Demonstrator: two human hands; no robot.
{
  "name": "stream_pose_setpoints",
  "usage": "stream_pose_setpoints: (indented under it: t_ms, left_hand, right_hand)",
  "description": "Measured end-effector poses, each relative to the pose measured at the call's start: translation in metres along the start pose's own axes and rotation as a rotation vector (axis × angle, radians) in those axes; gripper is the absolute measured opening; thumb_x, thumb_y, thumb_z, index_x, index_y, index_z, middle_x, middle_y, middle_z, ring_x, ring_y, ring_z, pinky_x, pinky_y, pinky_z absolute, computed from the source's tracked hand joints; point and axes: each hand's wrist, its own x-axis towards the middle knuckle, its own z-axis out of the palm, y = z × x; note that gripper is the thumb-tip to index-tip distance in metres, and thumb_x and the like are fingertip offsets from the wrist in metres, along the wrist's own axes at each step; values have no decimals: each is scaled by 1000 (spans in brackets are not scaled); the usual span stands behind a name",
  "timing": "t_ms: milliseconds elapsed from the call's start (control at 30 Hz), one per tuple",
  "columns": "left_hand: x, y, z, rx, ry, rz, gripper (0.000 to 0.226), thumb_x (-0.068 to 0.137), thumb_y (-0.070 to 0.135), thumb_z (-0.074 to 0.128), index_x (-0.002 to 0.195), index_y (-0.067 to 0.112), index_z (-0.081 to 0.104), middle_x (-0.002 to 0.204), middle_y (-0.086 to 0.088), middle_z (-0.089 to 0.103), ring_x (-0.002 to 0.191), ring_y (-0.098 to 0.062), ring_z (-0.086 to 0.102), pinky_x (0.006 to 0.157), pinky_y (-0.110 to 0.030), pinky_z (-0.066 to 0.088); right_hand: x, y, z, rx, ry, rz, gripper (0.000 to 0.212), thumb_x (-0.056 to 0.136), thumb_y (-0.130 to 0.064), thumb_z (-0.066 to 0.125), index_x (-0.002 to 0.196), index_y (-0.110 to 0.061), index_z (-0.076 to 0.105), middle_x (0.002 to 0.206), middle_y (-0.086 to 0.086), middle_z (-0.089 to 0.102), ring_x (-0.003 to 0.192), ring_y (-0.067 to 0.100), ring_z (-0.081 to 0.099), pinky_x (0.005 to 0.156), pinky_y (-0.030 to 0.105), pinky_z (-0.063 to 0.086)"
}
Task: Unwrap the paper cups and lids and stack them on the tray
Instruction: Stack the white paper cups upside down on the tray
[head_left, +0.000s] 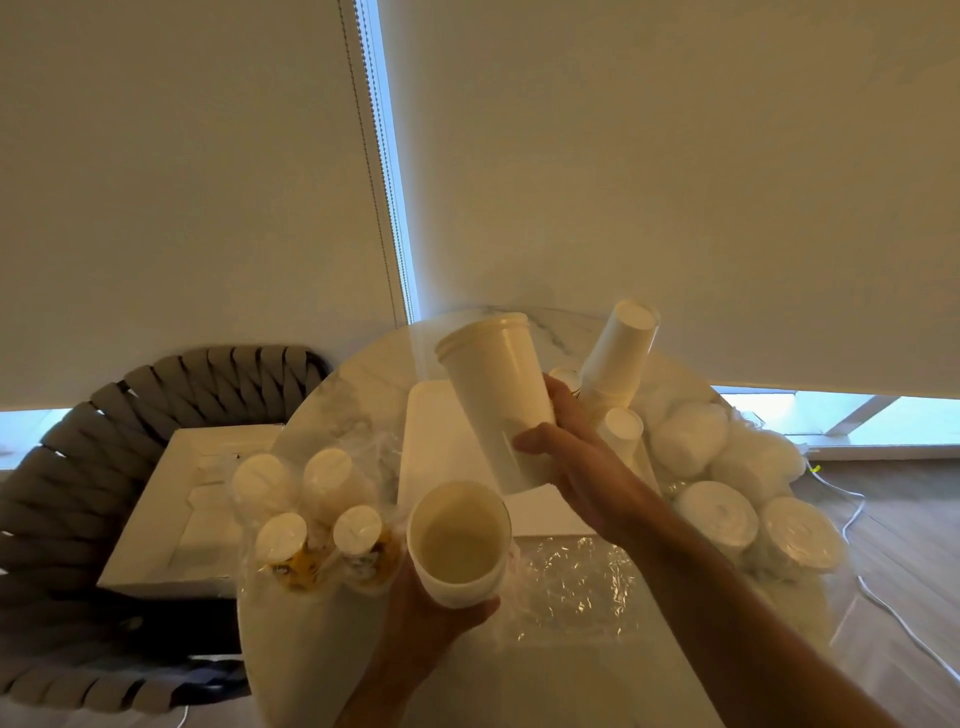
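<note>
From the head camera, the right hand (563, 457) grips a tall stack of cream paper cups (498, 400) around its lower part, thumb across the front and fingers curled behind. The stack leans up and to the left, away from the person, its far end showing a flat base with a ridged rim. The surface is plain, matte and unprinted.

Below and left of that hand, the left hand (441, 618) holds a single cup (460, 543) from underneath, fingers wrapped round its wall. Its mouth faces the camera, so the pale inside and round bottom show. The cup sits just short of the lower end of the stack; whether they touch cannot be told.

Behind both hands lies a white tray (426, 457) on a round marble table (332, 395). Beyond the right hand a second stack of cups (621, 353) stands tilted at the tray's far right, with a shorter stack (621, 431) just beside the right wrist.

Left of the left hand, four wrapped cup bundles (317, 514) stand upright in clear plastic, two showing yellow print low down. Crumpled clear wrap (576, 577) lies under the right forearm. Right of that arm sit wrapped rolls of white lids (727, 483), piled together at the table's edge.

A woven grey chair (78, 467) with a white box (176, 509) on it stands far left.
</note>
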Motion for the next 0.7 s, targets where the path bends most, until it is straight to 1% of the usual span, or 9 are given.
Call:
stream_pose_setpoints:
  t_ms: [67, 133, 200, 300, 367, 433, 500, 633, 700]
  left_hand:
    - [-1, -4, -2, -14, 11, -14, 87, 45, -1, 97, 119, 17, 55, 112, 17, 69, 103, -5, 65, 82, -11, 49]
    - [-1, -4, -2, -31, 0, -27, 90, 42, 14, 98, 121, 17, 55, 112, 15, 69, 104, -5, 65, 82, -11, 49]
    - [-2, -5, -2, -36, 17, -54, 93, 40, 26, 96, 122, 17, 55, 113, 14, 69, 105, -7, 65, 82, -13, 50]
    - [-1, -7, -3, -27, 12, -71, 95, 40, 31, 97, 124, 17, 55, 114, 12, 69, 107, -9, 64, 86, -18, 51]
    - [-2, -6, -3, -27, 12, -83, 95, 39, 35, 98, 122, 16, 57, 114, 11, 69, 107, -10, 65, 85, -18, 52]
    - [-2, -4, -3, -29, 14, -92, 98, 36, 46, 99, 120, 15, 59, 113, 11, 70, 106, -10, 65, 83, -16, 52]
    - [-2, -5, -2, -35, 11, -99, 98, 35, 47, 98, 119, 15, 59, 112, 12, 71, 105, -9, 65, 82, -14, 51]
    - [-2, -7, -3, -48, 9, -90, 98, 37, 36, 98, 123, 17, 55, 113, 12, 69, 107, -9, 64, 82, -13, 51]
    - [-2, -6, -3, -53, 8, -86, 99, 37, 36, 98, 124, 18, 54, 114, 14, 69, 107, -7, 63, 83, -12, 51]
  right_hand:
    - [2, -3, -9, -24, 83, 22, 93, 57, -45, 75, 140, -32, 36, 121, 3, 58, 105, 24, 62, 69, 27, 52]
    - [5, -6, -20, -63, 245, -17, 82, 62, -39, 78, 135, -31, 42, 118, 6, 61, 94, 21, 66, 59, 22, 51]
    - [10, -8, -32, -111, 395, -81, 74, 59, -40, 84, 125, -35, 50, 115, 3, 65, 84, 19, 69, 57, 27, 55]
    - [18, -16, -55, -282, 554, -141, 65, 53, -45, 88, 108, -51, 54, 100, -9, 68, 81, 21, 70, 72, 48, 62]
    - [21, -26, -70, -463, 626, -207, 69, 60, -33, 92, 116, -44, 53, 101, -3, 66, 81, 19, 64, 78, 42, 57]
    - [25, -36, -85, -656, 691, -249, 74, 66, -17, 91, 129, -27, 52, 118, 7, 60, 94, 21, 55, 79, 33, 46]
    - [28, -44, -96, -781, 750, -262, 76, 66, -4, 87, 132, -20, 53, 130, 13, 52, 105, 24, 50, 82, 30, 40]
    - [37, -54, -110, -923, 798, -320, 73, 68, 14, 72, 131, -20, 58, 135, 14, 48, 115, 36, 54, 90, 31, 42]
    - [43, -59, -114, -962, 787, -320, 74, 69, 19, 68, 131, -19, 59, 137, 16, 45, 116, 41, 53, 95, 38, 46]
